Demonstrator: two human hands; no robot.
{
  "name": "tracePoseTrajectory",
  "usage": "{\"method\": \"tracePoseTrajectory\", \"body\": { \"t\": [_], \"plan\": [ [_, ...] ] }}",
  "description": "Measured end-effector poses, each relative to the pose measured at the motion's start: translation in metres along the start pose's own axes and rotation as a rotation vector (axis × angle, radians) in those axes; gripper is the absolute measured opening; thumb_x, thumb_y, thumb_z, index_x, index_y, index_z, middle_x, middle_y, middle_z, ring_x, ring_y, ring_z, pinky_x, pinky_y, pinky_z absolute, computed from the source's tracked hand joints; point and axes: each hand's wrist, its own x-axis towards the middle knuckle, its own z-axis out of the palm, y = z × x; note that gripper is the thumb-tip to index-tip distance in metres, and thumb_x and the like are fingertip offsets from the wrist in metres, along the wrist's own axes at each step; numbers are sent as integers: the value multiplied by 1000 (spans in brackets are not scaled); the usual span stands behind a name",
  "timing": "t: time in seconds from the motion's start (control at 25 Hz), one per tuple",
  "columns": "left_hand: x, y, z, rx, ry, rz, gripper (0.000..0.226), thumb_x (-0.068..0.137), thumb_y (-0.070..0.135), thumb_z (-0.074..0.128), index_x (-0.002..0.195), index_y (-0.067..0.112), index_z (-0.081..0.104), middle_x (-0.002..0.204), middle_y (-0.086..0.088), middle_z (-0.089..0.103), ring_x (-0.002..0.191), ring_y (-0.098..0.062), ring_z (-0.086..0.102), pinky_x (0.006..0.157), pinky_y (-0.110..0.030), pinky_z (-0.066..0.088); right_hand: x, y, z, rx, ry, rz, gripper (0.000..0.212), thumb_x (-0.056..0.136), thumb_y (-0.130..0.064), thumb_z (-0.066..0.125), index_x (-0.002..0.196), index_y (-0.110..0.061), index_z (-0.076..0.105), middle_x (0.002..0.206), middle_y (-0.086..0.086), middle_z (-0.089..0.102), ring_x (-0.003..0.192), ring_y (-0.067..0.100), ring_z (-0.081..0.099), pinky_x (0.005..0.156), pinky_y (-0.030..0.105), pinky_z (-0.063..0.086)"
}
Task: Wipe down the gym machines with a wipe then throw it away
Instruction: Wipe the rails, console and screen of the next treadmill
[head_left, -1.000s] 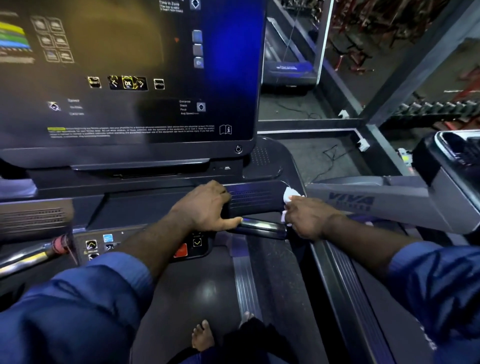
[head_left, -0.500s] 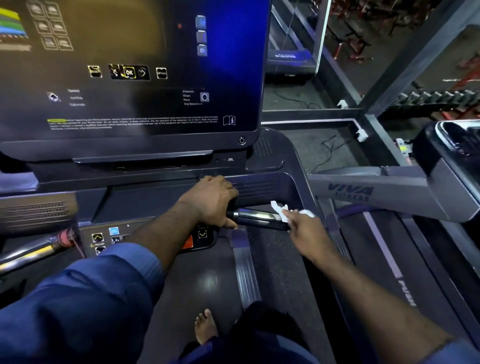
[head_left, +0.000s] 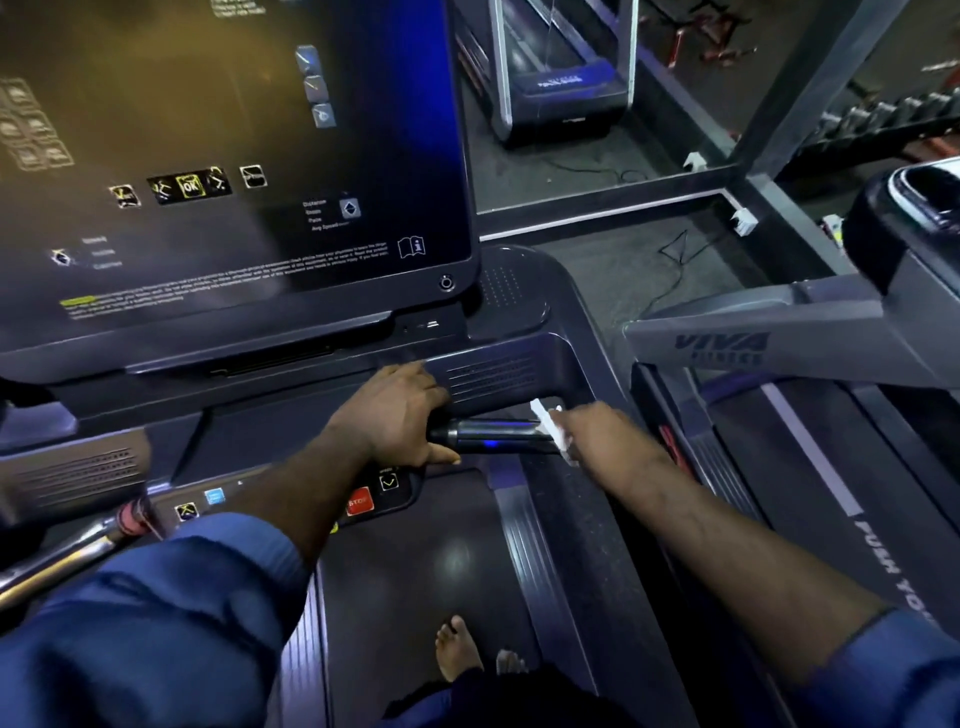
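Clearly crumpled white wipe (head_left: 545, 418) against shiny handlebar (head_left: 488, 431)

The screen (head_left: 234, 156) stands above the handle (head_left: 493, 432). The wipe (head_left: 551, 428) sits on the handle, right of the left hand (head_left: 392, 415).

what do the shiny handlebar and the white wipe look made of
Shiny dark cylindrical handlebar: probably polished metal or glossy plastic, as it carries sharp blue and white reflections. Crumpled white wipe: looks like thin paper or nonwoven tissue, matte, creased, bunched in the right hand.
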Motion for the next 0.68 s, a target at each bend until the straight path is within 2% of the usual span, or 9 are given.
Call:
{"method": "tracePoseTrajectory", "body": {
  "t": [0.08, 0.12, 0.2, 0.28, 0.36, 0.44, 0.52, 0.6, 0.68],
  "plan": [
    [-1, 0, -1, 5, 14, -1, 76, 72, 88, 62, 111, 23, 69, 111, 2, 66, 115, -22, 54, 102, -39, 41, -4, 8, 12, 132, 59, -26, 9, 93, -11, 58, 98, -19, 60, 87, 4, 65, 81, 31, 66, 71, 38, 52],
    [-1, 0, -1, 6, 17, -3, 77, 72, 89, 61, 109, 23, 69, 110, 2, 66, 115, -22, 54, 101, -39, 41, -10, 9, 25, 161, 157, -61, 17, 94, -7, 55, 103, -19, 62, 93, 4, 67, 87, 30, 66, 76, 39, 52],
    [-2, 0, 1, 8, 16, -7, 77, 70, 90, 59, 107, 23, 68, 109, 3, 66, 114, -22, 54, 101, -40, 42, -20, -1, 59, 148, 371, -47, 38, 96, -3, 50, 130, -10, 64, 128, 10, 69, 120, 31, 64, 105, 41, 51],
    [-2, -1, 2, 2, 24, -13, 79, 68, 91, 56, 105, 22, 68, 108, 2, 66, 112, -22, 55, 99, -41, 44, -19, -27, 82, 139, 524, 63, 50, 95, -7, 49, 145, -6, 57, 147, 11, 60, 139, 28, 54, 120, 45, 37],
    [-2, 1, 3, -7, 40, -13, 79, 67, 91, 54, 101, 21, 69, 103, 1, 67, 107, -23, 56, 94, -41, 46, -10, -68, 86, 178, 594, 37, 58, 90, -7, 54, 147, -7, 55, 150, 9, 58, 143, 26, 51, 124, 47, 27],
    [-1, 2, 2, -37, 85, 8, 73, 67, 86, 55, 95, 20, 69, 96, 0, 67, 99, -26, 59, 87, -41, 46, 0, -105, 91, 241, 573, -165, 63, 88, 0, 59, 151, -7, 51, 156, 9, 52, 149, 25, 42, 128, 43, 21],
    [-1, 1, 2, -79, 114, 18, 68, 68, 82, 57, 95, 20, 68, 95, -1, 66, 98, -27, 59, 86, -40, 44, 4, -100, 93, 266, 525, -336, 66, 91, 3, 57, 154, -9, 47, 161, 7, 45, 153, 22, 36, 129, 39, 21],
    [-1, -1, 1, -78, 97, -2, 75, 66, 86, 64, 105, 22, 68, 105, 1, 66, 105, -24, 57, 92, -40, 44, -6, -64, 94, 271, 557, -320, 60, 94, 0, 54, 153, -9, 50, 160, 7, 47, 149, 23, 42, 127, 41, 27],
    [1, -3, 1, -48, 47, -37, 83, 63, 90, 66, 117, 26, 65, 116, 4, 65, 114, -20, 54, 100, -39, 44, -19, -29, 94, 280, 618, -165, 51, 99, -10, 45, 150, -4, 52, 156, 11, 51, 146, 29, 47, 123, 45, 32]
  ]
}}
